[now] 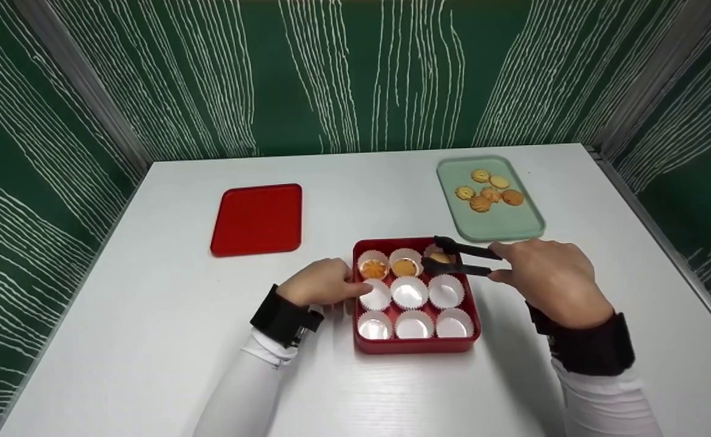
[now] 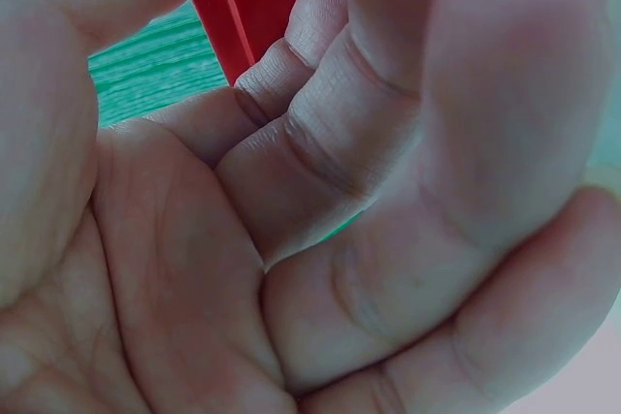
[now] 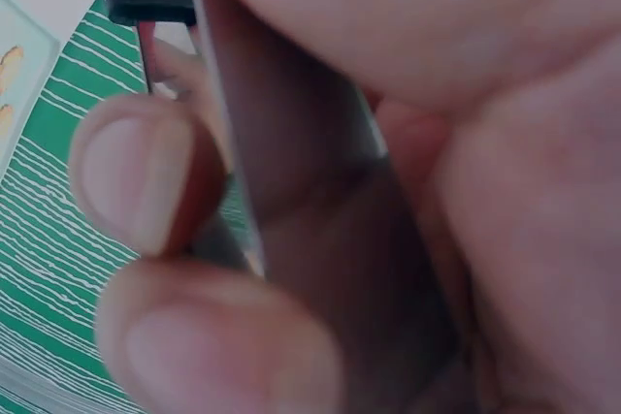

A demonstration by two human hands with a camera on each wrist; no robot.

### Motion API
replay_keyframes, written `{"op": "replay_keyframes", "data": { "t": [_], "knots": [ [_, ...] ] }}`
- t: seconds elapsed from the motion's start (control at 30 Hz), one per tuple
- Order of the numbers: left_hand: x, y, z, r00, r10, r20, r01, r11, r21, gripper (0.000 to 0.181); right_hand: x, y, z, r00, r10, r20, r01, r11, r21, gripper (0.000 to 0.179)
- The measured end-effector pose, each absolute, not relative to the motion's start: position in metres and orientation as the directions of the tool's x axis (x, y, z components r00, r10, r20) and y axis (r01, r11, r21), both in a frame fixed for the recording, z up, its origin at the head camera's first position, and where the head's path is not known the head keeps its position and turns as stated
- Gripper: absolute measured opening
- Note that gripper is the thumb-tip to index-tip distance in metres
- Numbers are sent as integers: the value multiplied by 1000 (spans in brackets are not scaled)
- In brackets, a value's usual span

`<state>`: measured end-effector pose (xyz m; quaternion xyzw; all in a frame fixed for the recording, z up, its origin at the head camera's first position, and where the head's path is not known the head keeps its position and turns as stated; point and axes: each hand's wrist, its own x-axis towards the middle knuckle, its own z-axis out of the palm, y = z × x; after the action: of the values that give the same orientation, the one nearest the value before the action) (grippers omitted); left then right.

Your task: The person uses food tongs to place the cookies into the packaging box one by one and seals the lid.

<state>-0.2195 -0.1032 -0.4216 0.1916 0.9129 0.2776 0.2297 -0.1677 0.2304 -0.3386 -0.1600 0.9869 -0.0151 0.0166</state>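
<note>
A red box with rows of white paper cups stands in front of me. My left hand holds its left wall, thumb over the rim; the left wrist view shows curled fingers beside a red edge. In my right hand I grip tongs with black tips and a metal body. The tips are spread apart over the back right cup, where a cookie shows partly behind them. Two more cookies, one star-shaped and one round, lie in the other back-row cups.
A green tray carrying several cookies lies at the back right. At the back left is a flat red tray. Green panels with white streaks surround the white table.
</note>
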Motion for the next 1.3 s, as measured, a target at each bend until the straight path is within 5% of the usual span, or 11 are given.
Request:
{"op": "replay_keyframes", "data": {
  "t": [0.4,0.87,1.13,1.3],
  "knots": [
    [-218,-103,-420,-819,467,-334,199,776,598,48,-160,228,-338,-922,-353,160,-353,935,35,47],
    [-218,-102,-420,-820,468,-329,207,779,592,48,-160,228,-338,-921,-353,166,-348,936,58,54],
    [-217,-101,-418,-827,458,-325,206,785,584,48,-163,229,-342,-916,-373,145,-370,928,49,38],
    [-216,-101,-417,-826,455,-333,200,788,582,47,-162,231,-341,-910,-374,178,-371,927,52,49]
  ]
}}
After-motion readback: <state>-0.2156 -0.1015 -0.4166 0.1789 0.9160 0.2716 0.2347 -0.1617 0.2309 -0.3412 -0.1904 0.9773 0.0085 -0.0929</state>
